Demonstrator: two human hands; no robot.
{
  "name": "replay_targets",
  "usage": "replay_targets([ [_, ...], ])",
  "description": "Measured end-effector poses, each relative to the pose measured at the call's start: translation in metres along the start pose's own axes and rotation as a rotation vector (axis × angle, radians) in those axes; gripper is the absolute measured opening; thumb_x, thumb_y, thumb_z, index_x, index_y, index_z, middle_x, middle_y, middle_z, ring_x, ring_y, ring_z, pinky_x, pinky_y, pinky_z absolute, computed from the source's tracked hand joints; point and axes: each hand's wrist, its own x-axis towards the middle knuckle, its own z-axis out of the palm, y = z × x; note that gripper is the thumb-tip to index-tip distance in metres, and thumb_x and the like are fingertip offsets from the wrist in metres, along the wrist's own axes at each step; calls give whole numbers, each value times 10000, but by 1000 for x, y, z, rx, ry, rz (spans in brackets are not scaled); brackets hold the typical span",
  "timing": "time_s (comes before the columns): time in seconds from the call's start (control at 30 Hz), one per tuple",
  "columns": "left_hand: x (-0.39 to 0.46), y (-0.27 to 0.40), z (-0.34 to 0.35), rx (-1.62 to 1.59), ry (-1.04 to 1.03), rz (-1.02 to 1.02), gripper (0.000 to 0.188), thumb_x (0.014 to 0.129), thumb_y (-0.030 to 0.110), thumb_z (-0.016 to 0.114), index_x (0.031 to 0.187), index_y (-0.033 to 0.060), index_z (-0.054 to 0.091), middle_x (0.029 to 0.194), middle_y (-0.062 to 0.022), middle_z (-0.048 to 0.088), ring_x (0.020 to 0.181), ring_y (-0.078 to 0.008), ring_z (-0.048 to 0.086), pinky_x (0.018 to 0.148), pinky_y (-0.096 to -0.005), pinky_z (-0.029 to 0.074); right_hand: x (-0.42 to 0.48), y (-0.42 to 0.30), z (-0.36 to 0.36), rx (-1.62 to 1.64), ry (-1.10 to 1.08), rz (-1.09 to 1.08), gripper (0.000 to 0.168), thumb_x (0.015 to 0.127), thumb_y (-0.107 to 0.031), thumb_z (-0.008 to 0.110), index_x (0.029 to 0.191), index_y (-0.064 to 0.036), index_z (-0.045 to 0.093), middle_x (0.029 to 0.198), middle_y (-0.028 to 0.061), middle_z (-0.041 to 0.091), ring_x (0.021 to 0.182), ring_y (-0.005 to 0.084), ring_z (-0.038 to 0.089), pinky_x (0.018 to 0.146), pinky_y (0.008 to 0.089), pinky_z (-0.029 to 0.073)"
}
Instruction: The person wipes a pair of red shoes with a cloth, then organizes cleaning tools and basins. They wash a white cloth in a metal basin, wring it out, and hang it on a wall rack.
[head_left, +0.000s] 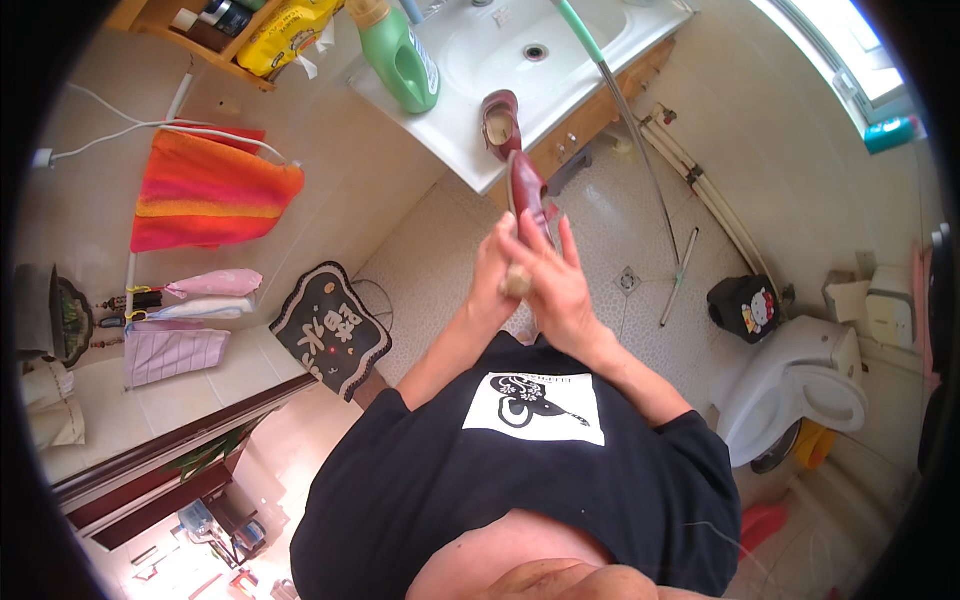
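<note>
Above the floor, in front of my chest, both hands are closed around a dark red leather shoe (527, 184). Its toe points away from me, towards the washbasin. My left hand (491, 262) grips the shoe's left side near the heel end, while my right hand (553, 281) covers its right side with fingers spread along the upper. A rounded tan piece (517, 280) shows between the palms; I cannot tell if it is the heel or a separate item. The matching red strap shoe (501, 126) rests on the front rim of the white washbasin (465, 154), just beyond the held one.
A green detergent bottle (401, 64) stands on the basin's left side. A mop (649, 150) leans against the basin's front edge. To the right are a black bin (742, 307) and a toilet (780, 382). Towels (214, 187) hang at left; a dark mat (334, 330) is below them.
</note>
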Motion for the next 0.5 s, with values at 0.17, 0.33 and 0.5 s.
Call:
replay_targets([
  [0.17,-35,4,-9,-429,56,-150,477,901,440,556,1178,54,511,945,-83,595,897,-209,593,768,-375,524,-63,-26,-2,-115,132,-48,233,703,19,644,935,5,622,1293,143,545,1313,303,404,1101,484,242],
  [0.33,-72,-12,-11,-395,-162,-287,441,877,415,571,1175,92,528,999,-87,630,947,-232,598,858,-392,487,-50,-57,15,-164,362,15,223,617,-31,712,813,-135,690,1304,112,506,1211,326,412,1016,428,350],
  [0.5,-95,-32,-23,-573,-55,-258,396,879,270,580,1195,43,510,1058,-113,621,984,-259,595,899,-393,485,-111,-37,23,-421,280,-66,241,715,-48,682,945,-118,665,1305,107,496,1228,232,428,1031,399,349],
])
